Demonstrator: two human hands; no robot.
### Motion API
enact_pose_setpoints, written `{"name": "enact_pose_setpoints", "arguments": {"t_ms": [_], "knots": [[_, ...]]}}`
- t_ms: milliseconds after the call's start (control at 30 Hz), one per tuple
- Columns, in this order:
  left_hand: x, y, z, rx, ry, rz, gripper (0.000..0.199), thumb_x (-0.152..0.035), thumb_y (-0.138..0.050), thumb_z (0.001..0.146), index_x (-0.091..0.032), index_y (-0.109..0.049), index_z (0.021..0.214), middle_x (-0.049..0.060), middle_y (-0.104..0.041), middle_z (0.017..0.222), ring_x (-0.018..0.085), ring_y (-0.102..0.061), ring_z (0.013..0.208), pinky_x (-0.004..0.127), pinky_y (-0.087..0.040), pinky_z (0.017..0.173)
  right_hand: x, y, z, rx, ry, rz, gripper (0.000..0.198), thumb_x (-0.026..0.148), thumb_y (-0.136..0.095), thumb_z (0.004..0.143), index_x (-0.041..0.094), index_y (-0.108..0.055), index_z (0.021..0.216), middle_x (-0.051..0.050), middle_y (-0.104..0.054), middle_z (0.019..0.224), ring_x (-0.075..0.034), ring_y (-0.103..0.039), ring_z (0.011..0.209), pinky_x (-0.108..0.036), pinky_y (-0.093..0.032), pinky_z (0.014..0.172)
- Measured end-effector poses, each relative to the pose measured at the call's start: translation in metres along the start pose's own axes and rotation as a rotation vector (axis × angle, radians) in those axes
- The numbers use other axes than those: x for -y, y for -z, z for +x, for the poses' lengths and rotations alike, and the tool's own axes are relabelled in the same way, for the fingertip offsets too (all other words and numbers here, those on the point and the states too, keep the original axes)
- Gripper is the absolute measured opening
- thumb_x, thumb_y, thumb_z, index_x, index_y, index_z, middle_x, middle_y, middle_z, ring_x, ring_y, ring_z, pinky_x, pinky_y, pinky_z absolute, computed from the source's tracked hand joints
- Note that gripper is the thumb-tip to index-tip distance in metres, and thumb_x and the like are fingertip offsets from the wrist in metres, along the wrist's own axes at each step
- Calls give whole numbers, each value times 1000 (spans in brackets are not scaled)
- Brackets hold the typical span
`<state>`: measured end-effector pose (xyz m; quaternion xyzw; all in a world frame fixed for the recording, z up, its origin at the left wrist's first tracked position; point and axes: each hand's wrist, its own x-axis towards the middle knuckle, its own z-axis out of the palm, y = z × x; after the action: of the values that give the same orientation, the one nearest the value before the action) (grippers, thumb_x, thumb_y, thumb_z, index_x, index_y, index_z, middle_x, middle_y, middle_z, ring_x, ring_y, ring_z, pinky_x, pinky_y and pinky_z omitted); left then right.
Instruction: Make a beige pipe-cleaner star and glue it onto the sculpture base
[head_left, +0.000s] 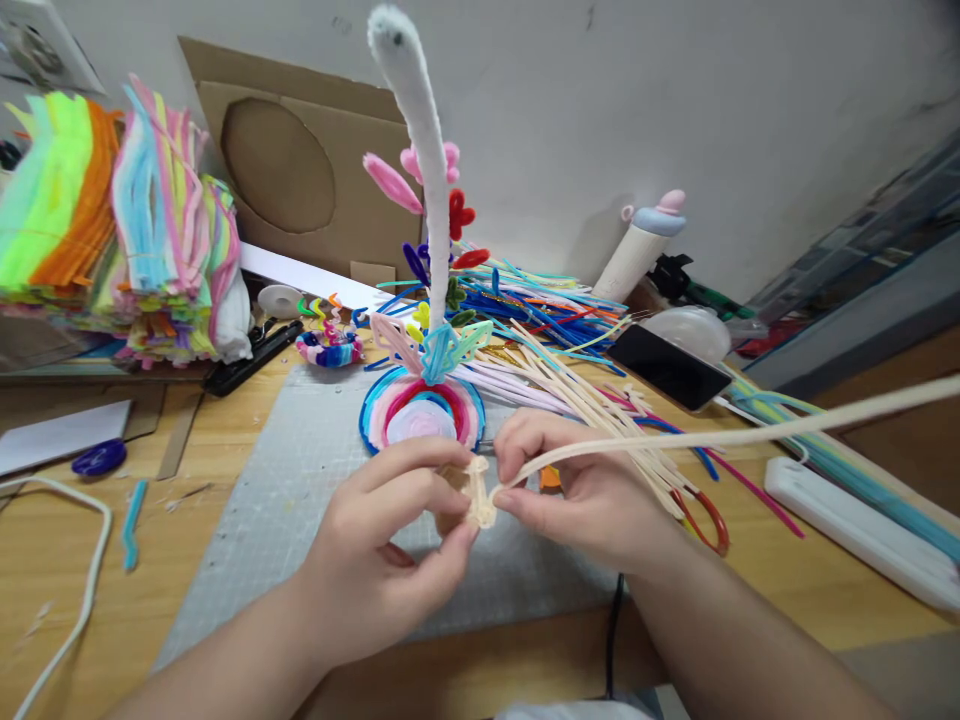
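1. We are pinching a small cream piece (482, 512) between the thumb and fingers of our left hand (382, 530), the fingertips standing only as far apart as the piece is wide.
2. We are holding that piece above the grey mat (247, 510), near the middle of the view and between our two hands.
3. With our right hand (585, 500) we are nipping a long cream pipe cleaner (712, 437) between thumb and forefinger, leaving no gap around it. One end is sitting right beside the piece, though we cannot tell whether they are joined; the other is running out of view at the right.
4. Just beyond our hands, we are seeing a round disc (420, 425) ringed in blue, pink and red, with a tall white fuzzy stalk (431, 170) rising behind it and coloured flowers showing around the stalk.
5. To the right, we are seeing loose cream pipe cleaners (577, 390) lying near a black phone (667, 367), with a white bottle (634, 255) leaning farther back.
6. To the left, a short blue pipe cleaner (133, 525) is lying on the wooden table (157, 600); beyond it, we are seeing colourful bundles (60, 200) standing beside brown cardboard (360, 190).
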<state>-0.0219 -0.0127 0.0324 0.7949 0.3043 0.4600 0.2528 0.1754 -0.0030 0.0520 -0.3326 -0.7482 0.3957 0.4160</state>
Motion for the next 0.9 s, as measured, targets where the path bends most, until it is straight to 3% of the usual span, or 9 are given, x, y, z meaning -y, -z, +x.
{"name": "enact_pose_setpoints", "arguments": {"t_ms": [167,567,900], "knots": [[0,1,-2,19,-11,-29,21,0,-62,71,-17,-59,82,7,-60,104,12,-63,80,22,-53,66,2,1,1,13,-7,19,11,11,-65,78,19,-57,76,0,-58,80,-14,-55,78,-28,-44,73],[1,1,0,31,-49,0,20,0,-62,71,-17,-59,81,8,-62,102,13,-63,83,22,-52,71,7,-2,2,-5,-73,-28,12,10,-63,76,19,-55,79,2,-55,78,-11,-51,71,-23,-42,63],[-1,2,1,56,-75,18,20,1,-61,71,-16,-60,82,9,-62,102,13,-63,83,21,-52,68,6,0,1,15,-94,-50,13,12,-65,76,18,-54,73,2,-56,78,-12,-53,74,-25,-42,69]]}}
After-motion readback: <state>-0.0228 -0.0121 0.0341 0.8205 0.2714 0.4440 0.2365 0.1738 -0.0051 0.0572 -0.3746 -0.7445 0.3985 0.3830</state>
